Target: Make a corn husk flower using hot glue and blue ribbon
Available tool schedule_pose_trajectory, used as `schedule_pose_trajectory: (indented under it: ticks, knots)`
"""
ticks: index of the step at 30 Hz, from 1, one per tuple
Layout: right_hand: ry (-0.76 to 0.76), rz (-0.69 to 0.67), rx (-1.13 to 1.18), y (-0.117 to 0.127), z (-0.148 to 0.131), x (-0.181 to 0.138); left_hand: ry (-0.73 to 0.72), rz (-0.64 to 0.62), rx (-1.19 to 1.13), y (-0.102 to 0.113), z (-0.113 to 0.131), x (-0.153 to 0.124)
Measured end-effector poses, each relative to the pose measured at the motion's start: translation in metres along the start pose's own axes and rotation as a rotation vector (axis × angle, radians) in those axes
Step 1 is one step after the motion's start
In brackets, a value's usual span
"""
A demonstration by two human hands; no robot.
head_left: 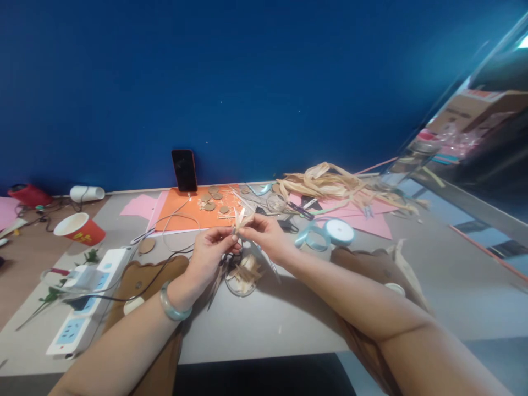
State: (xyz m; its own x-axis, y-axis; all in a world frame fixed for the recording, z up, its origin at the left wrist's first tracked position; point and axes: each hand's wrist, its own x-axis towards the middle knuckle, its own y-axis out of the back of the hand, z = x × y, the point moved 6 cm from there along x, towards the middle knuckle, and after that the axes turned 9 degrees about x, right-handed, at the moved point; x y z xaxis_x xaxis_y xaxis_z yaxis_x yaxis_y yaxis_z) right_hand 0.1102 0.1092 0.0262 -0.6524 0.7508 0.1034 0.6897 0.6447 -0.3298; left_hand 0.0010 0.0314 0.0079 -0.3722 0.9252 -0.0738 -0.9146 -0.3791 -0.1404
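My left hand and my right hand meet over the grey table, both pinching a small piece of pale dried straw whose tips stick up between the fingers. A pale green bangle sits on my left wrist. Right below the hands stands a small clear dish holding straw scraps.
An orange sheet with brown card discs lies behind, a dark phone leaning on the blue wall. A heap of straw on pink paper, a light blue ribbon roll, a red paper cup and a white power strip surround.
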Motion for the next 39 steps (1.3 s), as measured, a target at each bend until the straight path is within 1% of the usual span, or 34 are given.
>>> schedule_pose_trajectory:
  ticks: [4, 10, 15, 23, 30, 35, 39]
  knots:
    - [0.018, 0.024, -0.019, 0.0005, -0.002, 0.0002, 0.024, 0.012, -0.018, -0.0003, -0.0013, -0.0001]
    - [0.018, 0.026, -0.022, 0.0015, -0.0015, 0.001, 0.017, 0.025, -0.039, 0.0012, -0.0034, 0.0011]
    - [-0.02, 0.019, -0.004, 0.0016, 0.0017, 0.0004, 0.019, -0.004, -0.044, 0.0005, -0.0049, 0.002]
    - [0.015, 0.009, -0.013, 0.0007, -0.0023, 0.0009, 0.027, -0.051, -0.089, -0.0018, -0.0063, 0.0015]
    - [-0.009, 0.009, 0.041, 0.0017, -0.0002, 0.0025, 0.122, -0.084, -0.19, -0.0035, -0.008, 0.0018]
    - [-0.008, 0.018, 0.051, 0.0037, 0.0015, 0.0043, 0.115, -0.096, -0.228, -0.0043, -0.0069, 0.0026]
    - [-0.015, 0.019, 0.051, 0.0046, 0.0022, 0.0052, 0.14, -0.108, -0.223, -0.0045, -0.0083, 0.0035]
